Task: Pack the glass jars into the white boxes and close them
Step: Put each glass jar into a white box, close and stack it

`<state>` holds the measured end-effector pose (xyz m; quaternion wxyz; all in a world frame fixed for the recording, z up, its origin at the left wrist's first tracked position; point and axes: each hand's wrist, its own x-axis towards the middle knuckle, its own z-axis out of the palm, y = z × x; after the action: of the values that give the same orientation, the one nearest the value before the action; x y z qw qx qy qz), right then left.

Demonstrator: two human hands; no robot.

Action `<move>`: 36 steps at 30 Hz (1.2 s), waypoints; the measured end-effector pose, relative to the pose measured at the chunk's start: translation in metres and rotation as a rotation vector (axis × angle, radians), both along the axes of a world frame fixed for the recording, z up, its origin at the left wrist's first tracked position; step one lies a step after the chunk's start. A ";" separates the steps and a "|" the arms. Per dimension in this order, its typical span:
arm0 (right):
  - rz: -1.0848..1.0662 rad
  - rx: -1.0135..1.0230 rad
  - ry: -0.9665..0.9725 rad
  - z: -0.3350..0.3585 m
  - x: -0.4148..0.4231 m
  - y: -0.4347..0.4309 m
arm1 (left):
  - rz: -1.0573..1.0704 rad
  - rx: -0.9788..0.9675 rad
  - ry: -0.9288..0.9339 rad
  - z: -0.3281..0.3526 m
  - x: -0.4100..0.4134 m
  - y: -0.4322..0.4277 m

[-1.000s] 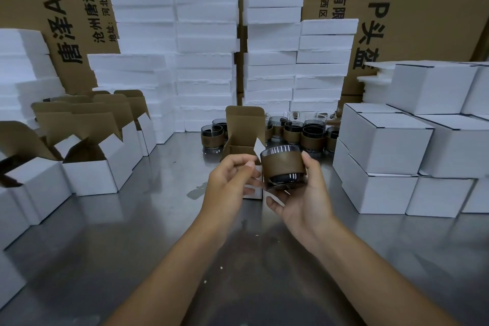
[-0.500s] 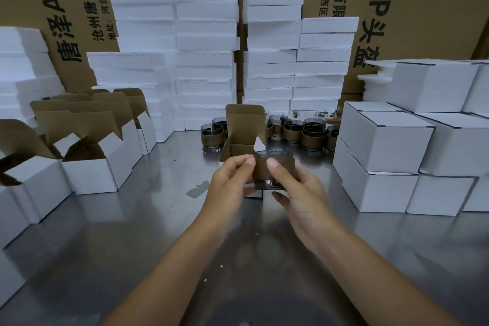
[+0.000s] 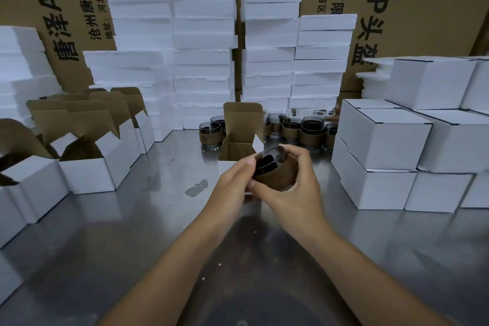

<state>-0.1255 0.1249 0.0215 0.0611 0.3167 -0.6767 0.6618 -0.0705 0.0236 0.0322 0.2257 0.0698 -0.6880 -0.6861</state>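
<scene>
**Glass jar (image 3: 272, 171) being held in two hands at an open box (image 3: 242, 120)**

Both hands are holding the jar up off a steel table (image 3: 132, 233), near the middle of the view. The jar is wearing a brown sleeve and is lying tilted, with its mouth facing up and to the left. Something dark is showing inside it.

The right hand (image 3: 293, 193) is wrapping round the sleeve from the right. Its fingers are curling over the top and its thumb is pressing in from below, so it is gripping the jar closely. The left hand (image 3: 232, 185) is closing on the jar's left side. Its thumb is lying against the rim and its other fingers are curling underneath, where they are mostly hidden.

The jar is hanging outside the box, just above its near right corner. The box is white outside and brown inside, and its lid flap is standing upright at the back.

More jars (image 3: 291, 127) in the same brown sleeves are standing in a cluster just behind the box. Open boxes (image 3: 87, 174) with raised flaps are crowding the left side of the table. Shut boxes (image 3: 383, 145) are sitting stacked on the right.

White foam slabs (image 3: 201, 34) are rising in tall piles along the back. Brown cartons (image 3: 428, 8) printed with black characters are standing behind them.
</scene>
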 end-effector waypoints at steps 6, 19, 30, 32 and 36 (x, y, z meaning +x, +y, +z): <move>-0.014 0.008 0.056 0.000 0.000 0.000 | -0.011 0.031 -0.005 -0.002 -0.001 -0.002; -0.058 0.047 0.271 -0.004 -0.006 0.000 | 0.056 -0.034 0.125 0.004 0.004 -0.001; -0.127 0.063 0.425 -0.006 -0.009 0.004 | 0.124 -0.244 0.233 0.011 0.012 0.009; -0.111 0.070 0.420 -0.006 -0.009 0.005 | 0.143 -0.260 0.230 0.012 0.012 0.010; -0.088 0.076 0.395 -0.007 -0.009 0.005 | 0.155 -0.278 0.201 0.013 0.013 0.011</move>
<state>-0.1345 0.1297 0.0150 0.2095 0.4127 -0.6891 0.5576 -0.0571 0.0344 0.0451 0.3530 0.0217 -0.7427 -0.5685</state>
